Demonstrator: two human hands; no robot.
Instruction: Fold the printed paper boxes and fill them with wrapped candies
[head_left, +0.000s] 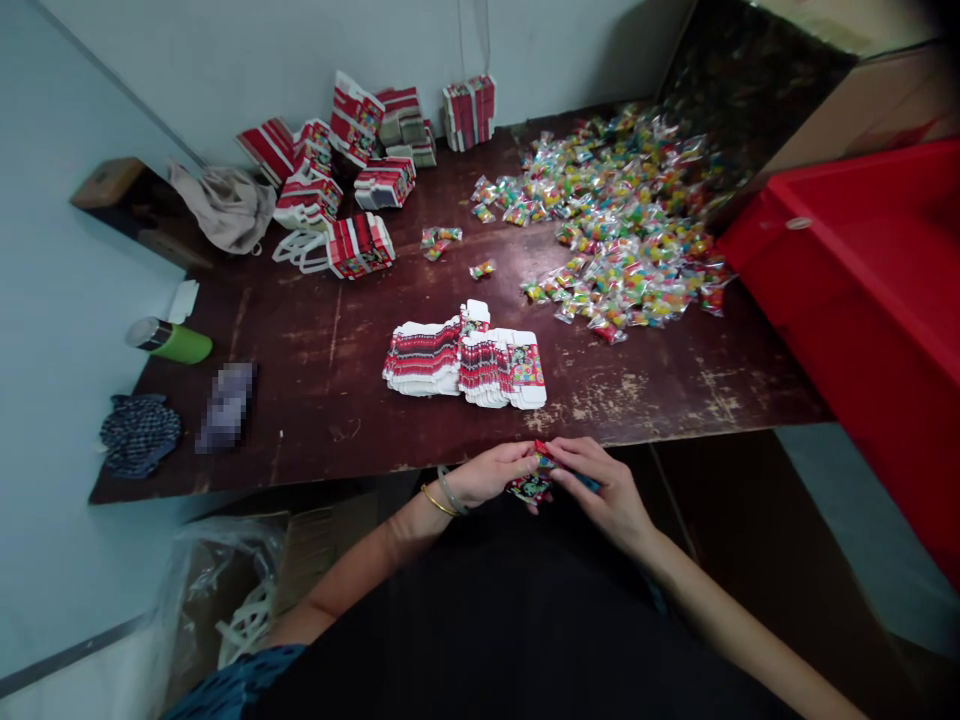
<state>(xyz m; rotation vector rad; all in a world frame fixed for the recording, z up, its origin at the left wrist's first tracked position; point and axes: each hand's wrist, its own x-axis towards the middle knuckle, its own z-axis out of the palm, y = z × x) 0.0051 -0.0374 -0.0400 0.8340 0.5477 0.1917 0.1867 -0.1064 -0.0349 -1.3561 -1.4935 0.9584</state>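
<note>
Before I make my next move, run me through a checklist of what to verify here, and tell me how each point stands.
1. Left hand has hold of the small printed box: ok.
2. Right hand has its fingers at the box's upper end: ok.
3. What is inside the box: cannot tell, the hands cover too much of it.
4. Flat cartons close by: ok, fanned in rows on the table just beyond the hands.
5. Candy packets all in the big pile: not ok, a few loose packets lie apart, left of it.
6. Bundled cartons clear of the hands: ok, towards the wall.
</note>
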